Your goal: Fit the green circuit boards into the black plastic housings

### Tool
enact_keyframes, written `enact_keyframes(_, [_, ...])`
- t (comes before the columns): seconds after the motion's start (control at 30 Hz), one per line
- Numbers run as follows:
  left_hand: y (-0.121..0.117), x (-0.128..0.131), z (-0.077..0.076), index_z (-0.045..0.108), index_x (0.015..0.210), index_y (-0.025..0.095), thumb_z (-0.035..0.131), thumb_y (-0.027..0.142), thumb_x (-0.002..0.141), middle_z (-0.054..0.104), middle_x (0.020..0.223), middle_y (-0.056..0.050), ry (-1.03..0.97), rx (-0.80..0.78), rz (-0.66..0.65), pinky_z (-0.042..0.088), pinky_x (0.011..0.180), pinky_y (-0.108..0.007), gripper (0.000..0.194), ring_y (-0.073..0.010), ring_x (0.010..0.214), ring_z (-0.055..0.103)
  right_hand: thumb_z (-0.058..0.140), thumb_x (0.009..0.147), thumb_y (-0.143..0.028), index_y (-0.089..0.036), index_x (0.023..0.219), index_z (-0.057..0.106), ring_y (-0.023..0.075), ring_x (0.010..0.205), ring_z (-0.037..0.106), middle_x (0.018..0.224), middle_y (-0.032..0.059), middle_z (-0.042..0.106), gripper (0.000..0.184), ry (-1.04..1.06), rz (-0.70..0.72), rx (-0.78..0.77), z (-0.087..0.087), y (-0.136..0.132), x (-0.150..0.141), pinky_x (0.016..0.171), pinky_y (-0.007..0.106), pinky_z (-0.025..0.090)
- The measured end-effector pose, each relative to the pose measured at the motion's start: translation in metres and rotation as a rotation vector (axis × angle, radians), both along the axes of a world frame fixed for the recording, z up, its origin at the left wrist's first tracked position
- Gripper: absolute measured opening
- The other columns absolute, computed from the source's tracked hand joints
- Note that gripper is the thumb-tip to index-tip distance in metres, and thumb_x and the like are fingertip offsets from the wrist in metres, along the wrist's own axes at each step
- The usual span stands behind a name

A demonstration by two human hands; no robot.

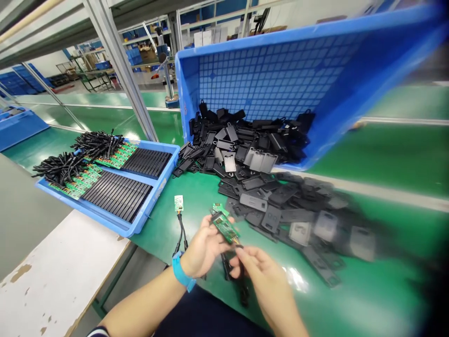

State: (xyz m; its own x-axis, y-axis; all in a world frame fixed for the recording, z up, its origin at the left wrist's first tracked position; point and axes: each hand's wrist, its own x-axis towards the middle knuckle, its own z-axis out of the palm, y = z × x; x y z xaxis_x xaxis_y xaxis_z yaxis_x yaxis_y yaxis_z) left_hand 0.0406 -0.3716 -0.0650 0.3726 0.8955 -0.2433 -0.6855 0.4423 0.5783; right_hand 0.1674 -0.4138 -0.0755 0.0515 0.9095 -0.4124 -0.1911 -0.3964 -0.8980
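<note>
Green circuit board [225,228] | left hand [202,248] gripping it, fingers curled | right hand [264,281] pinching its lower end

Nearly everything here is moulded plastic: the black cases [224,135] piled at the far middle are mostly matt, while the blue crate [280,35] on the far right and blue tray [154,196] on the left look smooth with a slight sheen. The green circuit board [224,228] has that shiny solder-mask look, and the green bench mat [386,290] is glossy enough to throw glare. Near left, the white tabletop [59,281] is smooth but chipped to rough brown patches, and the far-left aluminium upright [119,61] looks satin.
</note>
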Motion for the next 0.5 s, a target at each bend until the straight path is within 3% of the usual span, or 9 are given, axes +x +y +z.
enact_keyframes(0.27, [-0.007,0.007,0.008,0.039,0.102,0.019,0.044,0.02,0.082,0.051,0.121,-0.012,0.093,0.034,0.035,0.041,0.084,-0.039,0.02,-0.0208,0.102,0.054,0.066,0.067,-0.043,-0.014,0.07,0.057,0.0094,0.039,0.05,0.053,0.0005,0.06,0.031,0.107,-0.065,-0.047,0.006,0.0,-0.009,0.043,0.021,0.039])
enact_keyframes(0.5, [-0.002,0.013,-0.005,0.048,0.103,0.014,0.052,0.034,0.081,0.06,0.106,-0.013,0.385,0.071,0.113,0.046,0.08,-0.038,0.03,-0.023,0.095,0.058,0.064,0.068,-0.047,-0.013,0.059,0.055,0.003,0.032,0.032,0.048,-0.0022,0.054,0.036,0.095,-0.014,-0.086,0.0,0.005,-0.008,0.036,0.018,0.025])
